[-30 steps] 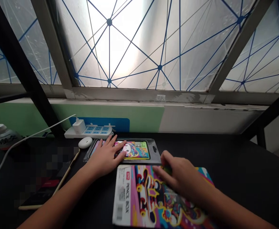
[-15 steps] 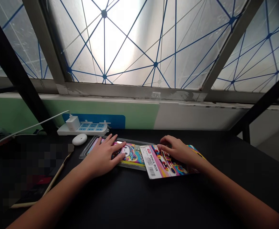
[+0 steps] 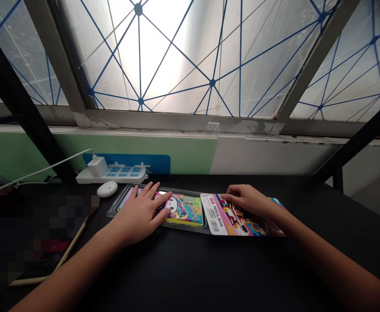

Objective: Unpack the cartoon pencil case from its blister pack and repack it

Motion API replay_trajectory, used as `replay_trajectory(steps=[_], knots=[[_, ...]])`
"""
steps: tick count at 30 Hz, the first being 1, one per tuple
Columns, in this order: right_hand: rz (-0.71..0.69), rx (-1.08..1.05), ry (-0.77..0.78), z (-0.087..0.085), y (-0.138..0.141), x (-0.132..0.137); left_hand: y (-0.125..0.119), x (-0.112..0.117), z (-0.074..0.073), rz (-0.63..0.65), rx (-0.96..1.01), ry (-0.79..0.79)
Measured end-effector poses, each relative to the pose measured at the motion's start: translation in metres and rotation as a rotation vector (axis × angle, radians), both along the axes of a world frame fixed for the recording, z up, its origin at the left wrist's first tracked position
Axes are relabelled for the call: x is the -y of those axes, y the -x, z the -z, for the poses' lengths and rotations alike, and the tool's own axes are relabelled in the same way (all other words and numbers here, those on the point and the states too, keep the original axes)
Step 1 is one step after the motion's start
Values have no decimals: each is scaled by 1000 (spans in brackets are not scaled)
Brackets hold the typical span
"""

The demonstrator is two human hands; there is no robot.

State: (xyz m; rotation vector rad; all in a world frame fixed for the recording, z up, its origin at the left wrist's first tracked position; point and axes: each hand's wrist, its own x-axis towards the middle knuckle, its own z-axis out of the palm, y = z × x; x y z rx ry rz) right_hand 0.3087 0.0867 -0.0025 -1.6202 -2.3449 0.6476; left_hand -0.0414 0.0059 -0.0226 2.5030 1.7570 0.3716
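Observation:
My left hand (image 3: 144, 212) lies flat with its fingers spread over a colourful pencil box (image 3: 186, 210), which rests in a clear plastic tray (image 3: 111, 213). A cartoon face and the word SPORT show on the box; my hand covers its left part. To the right, a printed card (image 3: 217, 219) marked PENCIL BOX, with a barcode, lies at the tray's right end. My right hand (image 3: 246, 199) is on this card with fingers curled and closed at its upper edge. The fingertips' far side is hidden.
Behind the tray stands a white power strip (image 3: 134, 175) with a plugged-in charger (image 3: 97, 167) and a white cable (image 3: 47, 168). A small white case (image 3: 107, 189) sits near the tray's left end. Dark metal bars (image 3: 337, 162) slant at both sides before the window.
My right hand and the card have shifted right, and the card has straightened. More of the pencil box and the tray's right end now show. My left hand stays in place on the box.

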Motion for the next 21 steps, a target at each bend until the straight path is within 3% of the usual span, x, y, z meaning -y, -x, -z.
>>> replay_trajectory(steps=[12,21], knots=[[72,5,-4,-10,-11,-6,0,0,-4,-14,-33,40],[71,-51,-101,2,25,16,-23,12,-2,-29,73,56]])
